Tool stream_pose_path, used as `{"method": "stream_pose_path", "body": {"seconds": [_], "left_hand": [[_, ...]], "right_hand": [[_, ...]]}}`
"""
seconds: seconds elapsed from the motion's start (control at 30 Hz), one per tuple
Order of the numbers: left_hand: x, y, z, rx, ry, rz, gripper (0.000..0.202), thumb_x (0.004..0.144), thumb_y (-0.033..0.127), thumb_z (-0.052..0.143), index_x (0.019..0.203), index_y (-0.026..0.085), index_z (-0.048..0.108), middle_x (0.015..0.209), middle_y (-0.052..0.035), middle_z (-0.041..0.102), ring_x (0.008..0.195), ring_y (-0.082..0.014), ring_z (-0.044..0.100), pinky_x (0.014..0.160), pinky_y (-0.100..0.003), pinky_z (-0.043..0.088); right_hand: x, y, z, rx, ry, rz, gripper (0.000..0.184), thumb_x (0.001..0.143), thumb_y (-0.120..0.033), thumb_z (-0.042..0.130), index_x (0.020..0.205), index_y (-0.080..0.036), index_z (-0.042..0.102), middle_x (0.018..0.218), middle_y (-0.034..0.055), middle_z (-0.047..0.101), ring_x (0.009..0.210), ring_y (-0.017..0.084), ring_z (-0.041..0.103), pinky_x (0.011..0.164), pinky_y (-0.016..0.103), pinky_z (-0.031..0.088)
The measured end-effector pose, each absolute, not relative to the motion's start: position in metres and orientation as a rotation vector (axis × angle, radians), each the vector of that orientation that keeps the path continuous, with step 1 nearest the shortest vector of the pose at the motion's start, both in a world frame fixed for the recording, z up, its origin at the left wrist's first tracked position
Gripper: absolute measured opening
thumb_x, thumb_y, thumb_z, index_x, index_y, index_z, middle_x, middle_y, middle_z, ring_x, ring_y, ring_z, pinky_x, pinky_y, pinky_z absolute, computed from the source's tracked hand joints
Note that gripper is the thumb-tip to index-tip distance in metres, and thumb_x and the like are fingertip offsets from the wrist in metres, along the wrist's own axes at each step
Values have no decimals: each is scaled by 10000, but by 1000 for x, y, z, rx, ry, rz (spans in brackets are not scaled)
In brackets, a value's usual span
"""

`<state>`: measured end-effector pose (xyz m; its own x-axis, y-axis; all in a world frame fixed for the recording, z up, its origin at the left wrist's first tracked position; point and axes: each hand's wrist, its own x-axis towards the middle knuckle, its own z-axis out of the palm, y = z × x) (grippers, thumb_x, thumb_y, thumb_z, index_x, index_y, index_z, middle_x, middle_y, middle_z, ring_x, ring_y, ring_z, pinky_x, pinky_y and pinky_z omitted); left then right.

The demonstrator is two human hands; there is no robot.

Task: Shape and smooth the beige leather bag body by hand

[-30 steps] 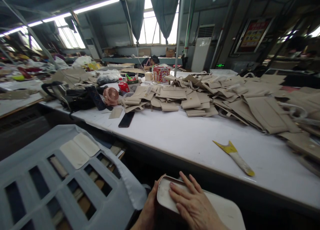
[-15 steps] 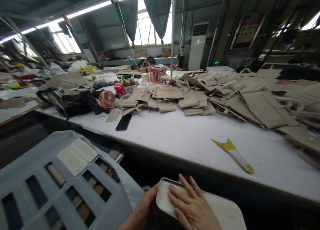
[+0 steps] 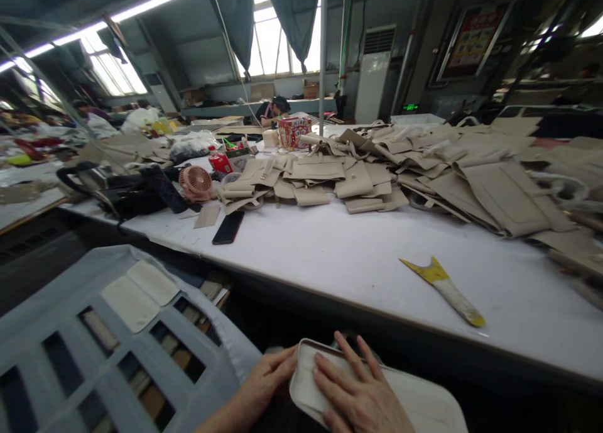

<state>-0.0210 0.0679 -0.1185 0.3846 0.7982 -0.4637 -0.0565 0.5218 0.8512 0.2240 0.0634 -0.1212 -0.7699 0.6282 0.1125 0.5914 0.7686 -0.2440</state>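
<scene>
The right hand (image 3: 360, 395) is pressing flat, fingers (image 3: 348, 356) spread, on the white panel (image 3: 424, 406) stretching rightward; the left hand (image 3: 264, 383) is gripping its left end.

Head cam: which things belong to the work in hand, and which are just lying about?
In hand:
- pale rounded panel
- left hand, at the panel's corner edge
- right hand, flat on top of it

Lying about:
- yellow-tipped scraper
- black phone
- pink fan
- heap of beige pieces
- grey crate, at the left
</scene>
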Motion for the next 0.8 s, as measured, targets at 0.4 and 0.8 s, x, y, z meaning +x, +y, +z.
{"method": "stream_pose_path", "body": {"seconds": [0.4, 0.8], "left_hand": [[-12, 68, -139, 1086, 1293, 691, 577, 832, 592, 611, 1272, 220, 640, 1339, -58, 619, 1302, -305, 498, 1143, -419, 356], [-29, 83, -136, 1487, 1269, 691, 617, 880, 552, 538, 1446, 335, 424, 1517, -16, 426, 1395, -293, 380, 1150, -474, 292]], "right_hand": [[228, 69, -87, -1072, -2419, 1172, 512, 935, -415, 498, 1436, -337, 427, 1527, -83, 391, 1488, 317, -2, 1164, 569, -160], [283, 62, -84, -919, -579, 1319, 356, 823, -417, 699, 1124, -226, 677, 1258, 101, 650, 1143, 281, 623, 1014, 432, 445]]}}
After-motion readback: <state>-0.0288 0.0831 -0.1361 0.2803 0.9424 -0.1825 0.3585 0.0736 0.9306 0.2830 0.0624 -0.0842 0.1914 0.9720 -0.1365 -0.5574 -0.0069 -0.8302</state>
